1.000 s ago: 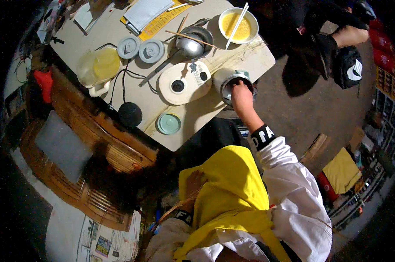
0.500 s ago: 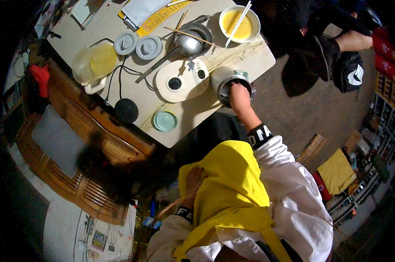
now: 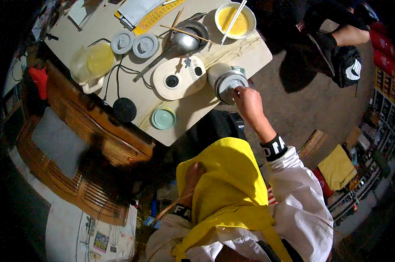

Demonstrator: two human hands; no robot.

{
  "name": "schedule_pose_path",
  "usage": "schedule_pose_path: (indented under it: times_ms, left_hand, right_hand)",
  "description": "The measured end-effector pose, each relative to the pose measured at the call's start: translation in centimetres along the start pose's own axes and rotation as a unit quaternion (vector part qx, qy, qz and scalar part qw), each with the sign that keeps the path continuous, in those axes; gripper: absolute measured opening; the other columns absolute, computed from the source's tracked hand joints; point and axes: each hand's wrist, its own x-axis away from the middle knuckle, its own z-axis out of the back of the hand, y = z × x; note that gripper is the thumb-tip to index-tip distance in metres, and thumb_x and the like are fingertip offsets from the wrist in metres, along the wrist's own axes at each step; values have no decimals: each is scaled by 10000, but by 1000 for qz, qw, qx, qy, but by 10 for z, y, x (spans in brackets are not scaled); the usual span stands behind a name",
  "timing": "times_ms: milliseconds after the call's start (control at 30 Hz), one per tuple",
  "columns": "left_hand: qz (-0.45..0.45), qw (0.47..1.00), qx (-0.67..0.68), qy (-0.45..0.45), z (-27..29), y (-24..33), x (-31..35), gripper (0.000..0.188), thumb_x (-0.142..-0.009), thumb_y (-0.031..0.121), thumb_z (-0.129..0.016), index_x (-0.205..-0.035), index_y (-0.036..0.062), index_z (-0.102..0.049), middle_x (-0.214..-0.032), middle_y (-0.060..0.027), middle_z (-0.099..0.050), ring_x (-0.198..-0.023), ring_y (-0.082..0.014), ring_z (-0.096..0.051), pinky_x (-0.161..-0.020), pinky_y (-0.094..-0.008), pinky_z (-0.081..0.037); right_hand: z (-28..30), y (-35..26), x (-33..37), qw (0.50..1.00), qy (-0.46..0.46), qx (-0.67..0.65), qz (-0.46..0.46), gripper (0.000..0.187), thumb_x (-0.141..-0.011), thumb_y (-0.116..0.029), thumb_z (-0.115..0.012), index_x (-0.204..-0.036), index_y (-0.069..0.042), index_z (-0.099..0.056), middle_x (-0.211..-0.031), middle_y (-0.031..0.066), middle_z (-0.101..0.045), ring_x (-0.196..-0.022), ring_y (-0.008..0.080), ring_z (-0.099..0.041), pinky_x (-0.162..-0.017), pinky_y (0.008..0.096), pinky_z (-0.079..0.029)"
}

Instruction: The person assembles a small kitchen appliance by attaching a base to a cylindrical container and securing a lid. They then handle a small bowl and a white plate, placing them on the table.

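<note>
And it's all on the right hand [image 3: 250,106], fingers [image 3: 238,91] drawn close together right at the mouth of the metal-rimmed canister [image 3: 217,71]! Are they pinching the rim, or something greyish within? Cannot tell; the knuckles hide it. The canister sits directly beyond those fingers, near the edge of the counter [image 3: 194,114], its mouth apparently leaning their way, and there's the danger: one firm tug, nothing visibly bracing the far side, and it could tip or slide off toward the lap.

No help from the left hand [image 3: 194,175], down against the yellow apron [image 3: 232,174], well apart from the action; its fingers are in shadow, so their state can't be told.

Left of the right fingers, just past the canister, lies the cream appliance lid [image 3: 184,83]; a sideways knock could shove that too. Farther beyond them stands the bowl [image 3: 252,29] of yellow liquid, chopsticks [image 3: 234,22] across it: swing the forearm too wide and it could slop. Nearer left, the pale green lid [image 3: 164,118] could be caught by a trailing sleeve!
</note>
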Motion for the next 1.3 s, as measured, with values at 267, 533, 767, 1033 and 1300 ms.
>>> schedule_pose_path:
  times_ms: [267,533,767,1033,1300]
  left_hand:
    - [-207,961,54,177,48,113,-31,359,-874,225,-636,-1167,24,-586,-1163,-190,-607,-1100,-366,-560,-951,-408,-443]
    - [-287,946,61,136,66,179,-65,466,-805,184,-693,-1214,18,-544,-1220,-189,-561,-1175,-360,-503,-990,-402,-420]
    - [-503,826,-39,253,100,223,-66,935,-736,281,-784,-1459,36,-243,-1478,-181,-323,-1340,-386,-339,-1112,-446,-297]
    - [-697,690,-62,187,102,263,-74,1036,-675,324,-802,-1473,43,-206,-1491,-167,-324,-1365,-365,-328,-1132,-469,-269]
    - [-727,681,-84,6,13,251,-14,1059,-547,276,-858,-1415,55,-293,-1436,-142,-393,-1350,-320,-358,-1157,-499,-214]
  right_hand:
    - [42,-21,23,999,30,-35,-18,201,-769,-163,-689,-908,-19,-708,-784,176,-675,-692,315,-669,-632,358,-524]
    - [48,-29,33,998,67,-12,9,179,-752,-136,-702,-892,-25,-706,-785,173,-671,-683,293,-670,-621,346,-517]
    - [62,-39,58,995,87,-41,-12,169,-728,-137,-720,-868,-43,-706,-774,151,-666,-683,294,-660,-622,352,-515]
    - [69,-48,128,985,125,-112,-45,173,-775,-129,-719,-885,3,-695,-688,133,-650,-562,195,-621,-555,293,-490]
    - [68,-18,256,919,187,-252,-238,213,-784,-144,-723,-870,46,-677,-642,65,-626,-579,94,-577,-544,243,-452]
